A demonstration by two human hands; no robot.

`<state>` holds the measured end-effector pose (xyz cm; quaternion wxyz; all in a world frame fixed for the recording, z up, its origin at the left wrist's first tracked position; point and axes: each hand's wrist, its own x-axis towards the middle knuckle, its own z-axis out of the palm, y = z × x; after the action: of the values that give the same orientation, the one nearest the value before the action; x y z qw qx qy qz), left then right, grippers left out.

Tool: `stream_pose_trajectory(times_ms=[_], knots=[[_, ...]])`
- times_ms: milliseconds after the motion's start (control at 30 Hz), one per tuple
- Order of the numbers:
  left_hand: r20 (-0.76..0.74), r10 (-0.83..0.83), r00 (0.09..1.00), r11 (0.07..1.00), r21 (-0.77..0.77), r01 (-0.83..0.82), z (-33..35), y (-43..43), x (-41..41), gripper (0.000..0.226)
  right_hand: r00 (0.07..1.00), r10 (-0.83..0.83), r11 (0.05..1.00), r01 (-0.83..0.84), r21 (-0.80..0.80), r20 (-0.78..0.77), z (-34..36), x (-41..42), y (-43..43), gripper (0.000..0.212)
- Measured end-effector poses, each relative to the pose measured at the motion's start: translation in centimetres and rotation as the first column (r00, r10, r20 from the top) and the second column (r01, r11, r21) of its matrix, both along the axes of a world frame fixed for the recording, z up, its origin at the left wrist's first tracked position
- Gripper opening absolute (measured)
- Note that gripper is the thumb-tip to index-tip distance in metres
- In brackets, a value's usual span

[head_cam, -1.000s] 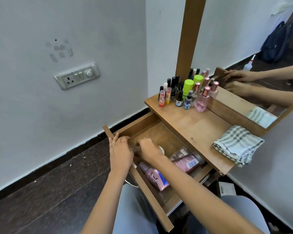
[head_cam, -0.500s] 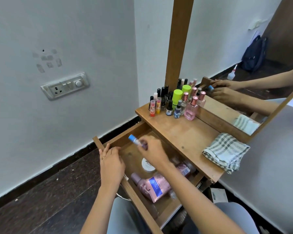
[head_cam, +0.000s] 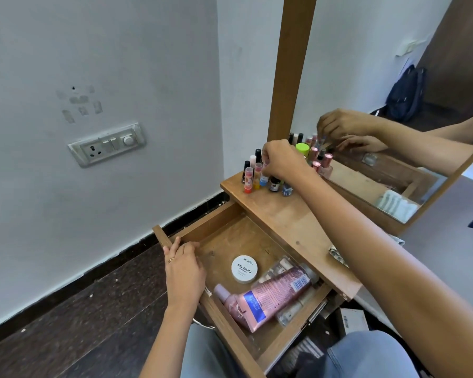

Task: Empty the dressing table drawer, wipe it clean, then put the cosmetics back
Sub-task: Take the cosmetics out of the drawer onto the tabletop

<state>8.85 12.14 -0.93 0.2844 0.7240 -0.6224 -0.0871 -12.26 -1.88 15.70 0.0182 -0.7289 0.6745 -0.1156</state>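
Observation:
The wooden drawer [head_cam: 219, 227] stands pulled open below the dressing table top [head_cam: 292, 225]. Inside lie a round white nail polish remover jar [head_cam: 244, 269], a pink tube [head_cam: 265, 296] with a blue label, and clear bottles [head_cam: 295, 309] partly hidden under the tube. My left hand [head_cam: 183, 271] rests on the drawer's front rail, fingers curled over its edge. My right hand [head_cam: 279, 160] is up at the cluster of small cosmetics [head_cam: 253, 175] on the table's back left corner, pinching a small blue-ended tube [head_cam: 263, 179] that touches the top.
A mirror [head_cam: 393, 105] in a wooden frame rises behind the table. A checked cloth [head_cam: 337, 255] lies on the table, mostly behind my right forearm. A switch plate [head_cam: 107, 144] is on the left wall. A small box [head_cam: 351, 321] sits on the dark floor.
My right hand lifted the blue-ended tube out of the drawer and carried it up to the bottles on the table top. My left hand stayed on the drawer front.

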Motion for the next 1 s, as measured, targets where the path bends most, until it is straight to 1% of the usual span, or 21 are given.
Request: stream_pose_trajectory(times_ms=[100, 500, 933, 1000], knots=[[0.000, 0.003, 1.000, 1.000, -0.007, -0.003, 0.1, 0.0, 0.0, 0.035, 0.997, -0.007, 1.000, 0.009, 0.025, -0.072, -0.7, -0.3, -0.5, 0.020], [0.009, 0.006, 1.000, 1.000, -0.010, -0.006, 0.1, 0.0, -0.1, 0.034, 0.992, 0.017, 0.996, -0.006, 0.085, -0.125, -2.0, -0.4, -1.6, 0.026], [0.006, 0.002, 1.000, 1.000, -0.015, -0.002, -0.2, -0.1, 0.0, 0.036, 0.985, -0.019, 0.996, 0.034, 0.084, -0.173, -1.0, -0.2, -1.0, 0.030], [0.001, 0.000, 1.000, 1.000, -0.015, 0.000, -0.2, -0.1, 0.1, 0.036, 0.989, -0.038, 0.998, 0.044, 0.037, -0.144, -0.1, -0.3, -0.1, 0.031]])
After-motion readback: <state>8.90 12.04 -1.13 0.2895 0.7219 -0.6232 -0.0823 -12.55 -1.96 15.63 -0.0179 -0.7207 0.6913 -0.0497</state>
